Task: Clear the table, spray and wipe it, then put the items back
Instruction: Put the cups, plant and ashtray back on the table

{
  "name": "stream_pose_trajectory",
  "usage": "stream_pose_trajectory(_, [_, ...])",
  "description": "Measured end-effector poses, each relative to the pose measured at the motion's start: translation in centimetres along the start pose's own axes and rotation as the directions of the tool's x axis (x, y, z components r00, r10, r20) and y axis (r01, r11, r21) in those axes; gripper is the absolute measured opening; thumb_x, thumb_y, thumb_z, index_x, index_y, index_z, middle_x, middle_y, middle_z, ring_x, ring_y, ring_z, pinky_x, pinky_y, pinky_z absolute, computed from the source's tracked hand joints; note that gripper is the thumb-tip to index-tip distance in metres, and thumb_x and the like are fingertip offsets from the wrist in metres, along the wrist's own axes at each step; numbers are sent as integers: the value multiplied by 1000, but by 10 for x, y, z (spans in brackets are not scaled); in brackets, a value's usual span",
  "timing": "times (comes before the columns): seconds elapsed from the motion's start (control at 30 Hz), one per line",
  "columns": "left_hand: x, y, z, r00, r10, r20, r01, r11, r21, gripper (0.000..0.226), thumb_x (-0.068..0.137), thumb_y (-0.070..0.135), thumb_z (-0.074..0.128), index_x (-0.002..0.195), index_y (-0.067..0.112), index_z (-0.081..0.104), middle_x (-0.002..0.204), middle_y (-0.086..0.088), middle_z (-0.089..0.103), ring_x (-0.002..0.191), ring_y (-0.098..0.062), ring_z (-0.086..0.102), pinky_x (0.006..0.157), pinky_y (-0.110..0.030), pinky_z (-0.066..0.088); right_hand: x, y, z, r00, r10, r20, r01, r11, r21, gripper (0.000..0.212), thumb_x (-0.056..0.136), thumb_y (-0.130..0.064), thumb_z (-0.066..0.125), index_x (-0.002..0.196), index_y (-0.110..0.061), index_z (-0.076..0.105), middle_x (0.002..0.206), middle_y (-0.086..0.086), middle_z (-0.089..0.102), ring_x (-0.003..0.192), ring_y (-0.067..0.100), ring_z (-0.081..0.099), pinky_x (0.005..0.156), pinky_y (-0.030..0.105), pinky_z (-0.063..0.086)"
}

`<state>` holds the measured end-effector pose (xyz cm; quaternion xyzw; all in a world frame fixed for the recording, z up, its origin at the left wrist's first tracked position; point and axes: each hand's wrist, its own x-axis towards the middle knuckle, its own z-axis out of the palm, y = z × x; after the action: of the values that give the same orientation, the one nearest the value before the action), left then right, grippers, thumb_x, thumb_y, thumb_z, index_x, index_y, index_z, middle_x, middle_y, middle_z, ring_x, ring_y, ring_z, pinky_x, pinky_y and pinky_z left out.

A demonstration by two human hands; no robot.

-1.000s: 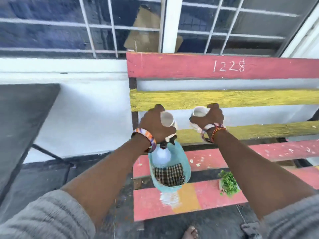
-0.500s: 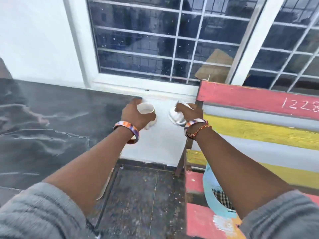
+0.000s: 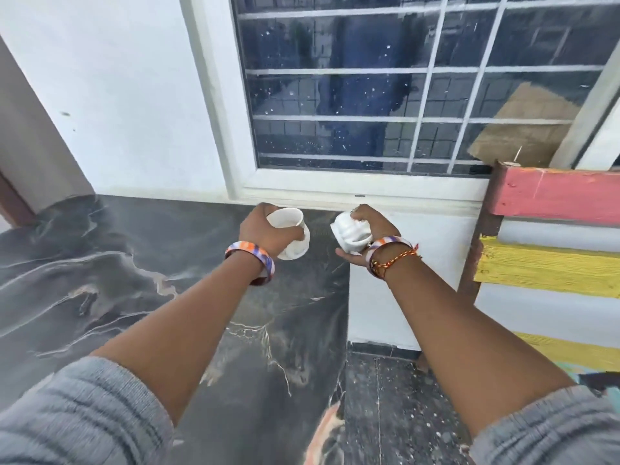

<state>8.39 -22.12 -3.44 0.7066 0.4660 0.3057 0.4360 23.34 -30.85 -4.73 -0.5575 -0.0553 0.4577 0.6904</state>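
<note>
My left hand [image 3: 265, 231] grips a white cup [image 3: 290, 226], its mouth tipped up and away from me, above the back right part of the dark marble table [image 3: 100, 280]. My right hand [image 3: 367, 234] holds a second white cup [image 3: 350, 233], tilted on its side with its ribbed wall toward me, just past the table's right edge. Both cups are in the air and do not touch the tabletop. Each wrist wears a coloured bangle.
A white wall and barred window [image 3: 385, 85] stand right behind the table. A red and yellow slatted bench [image 3: 550, 263] is at the right, with a turquoise container edge [image 3: 610, 394] low beside my right sleeve. Dark floor [image 3: 396, 414] lies between table and bench.
I have turned left from the bench toward the table, carrying both cups. The cups now hang over and beside the table's right end, and the right cup has tipped further onto its side.
</note>
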Motion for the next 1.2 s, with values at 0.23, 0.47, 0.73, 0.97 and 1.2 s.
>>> stream_pose_trajectory(0.23, [70, -43, -54, 997, -78, -28, 77, 997, -7, 59, 65, 21, 77, 119, 12, 55, 119, -8, 60, 107, -29, 59, 90, -45, 53, 38, 25, 77, 987, 153, 47, -153, 988, -1, 13, 91, -21, 49, 78, -18, 50, 83, 0, 58, 76, 15, 54, 100, 45, 40])
stream_pose_trajectory(0.47, [163, -103, -121, 985, -162, -60, 151, 975, -161, 55, 69, 7, 74, 121, 8, 56, 123, -11, 61, 104, -27, 60, 84, -37, 51, 77, 57, 175, 987, 130, 89, -116, 983, -145, 12, 86, -13, 52, 76, -13, 58, 83, 6, 64, 78, 25, 62, 90, 55, 43])
stream_pose_trajectory(0.73, [283, -177, -245, 997, -70, -22, 71, 997, 10, 66, 70, 11, 72, 131, 13, 46, 131, -10, 52, 117, -29, 52, 85, -29, 41, 127, 106, 355, 995, 94, -38, -101, 949, -299, 8, 82, -14, 64, 81, -7, 60, 113, 14, 62, 65, 15, 52, 73, 33, 51])
stream_pose_trajectory(0.97, [365, -243, -360, 980, -119, -157, 119, 993, -7, 59, 74, 15, 73, 127, 12, 48, 117, -5, 54, 107, -25, 52, 84, -26, 38, 177, 149, 501, 997, 45, 60, -36, 989, -141, 18, 85, 6, 52, 81, -11, 51, 74, 4, 46, 61, 15, 48, 46, 18, 47])
stream_pose_trajectory(1.2, [434, -282, -419, 975, -109, -194, 120, 992, 46, 65, 75, 19, 73, 132, 11, 44, 131, -14, 53, 118, -32, 51, 94, -33, 42, 234, 181, 594, 981, 192, -27, -190, 979, 72, 12, 90, -5, 52, 99, -12, 48, 78, 0, 48, 66, 11, 51, 47, 7, 45])
